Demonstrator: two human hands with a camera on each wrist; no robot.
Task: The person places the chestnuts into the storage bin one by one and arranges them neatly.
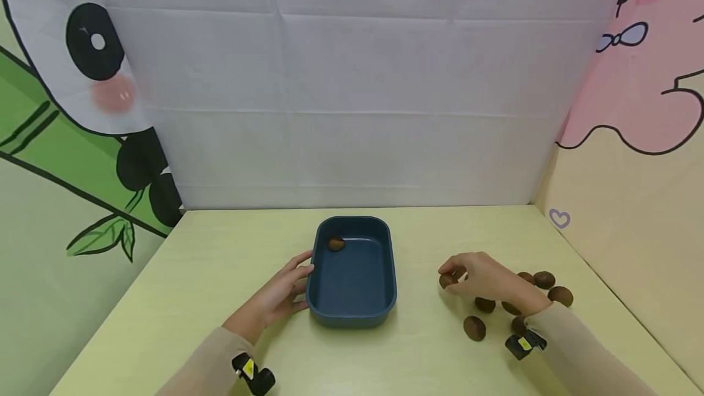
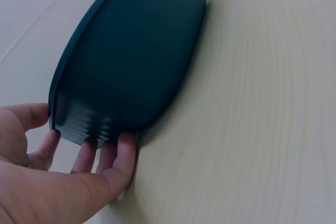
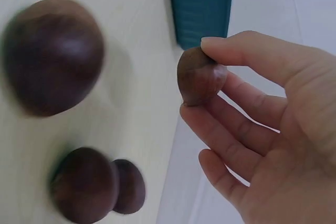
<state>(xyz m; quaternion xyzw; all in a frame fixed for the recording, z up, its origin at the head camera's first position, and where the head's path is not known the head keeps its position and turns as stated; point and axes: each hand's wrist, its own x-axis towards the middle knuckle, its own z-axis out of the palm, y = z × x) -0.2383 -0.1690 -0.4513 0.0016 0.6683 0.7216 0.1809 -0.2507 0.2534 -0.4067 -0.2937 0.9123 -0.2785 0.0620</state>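
Observation:
A dark blue rectangular tub [image 1: 352, 316] stands on the table with one brown chestnut [image 1: 336, 244] inside, near its far left corner. Along the tub's left side, my left hand [image 1: 277, 295] rests its fingertips against the outer wall and rim; the left wrist view shows the fingers [image 2: 125, 153] spread over that wall. To the right of the tub, my right hand [image 1: 484, 275] pinches a chestnut [image 3: 198, 77] between thumb and fingertips, close over the table. More chestnuts [image 1: 475, 328] lie beneath and around this hand and wrist.
Several loose chestnuts [image 1: 560, 296] are grouped on the right part of the pale wooden table [image 1: 242, 243]. A white cloth [image 1: 357, 109] hangs behind the table's far edge. Painted walls [image 1: 621, 219] flank both sides.

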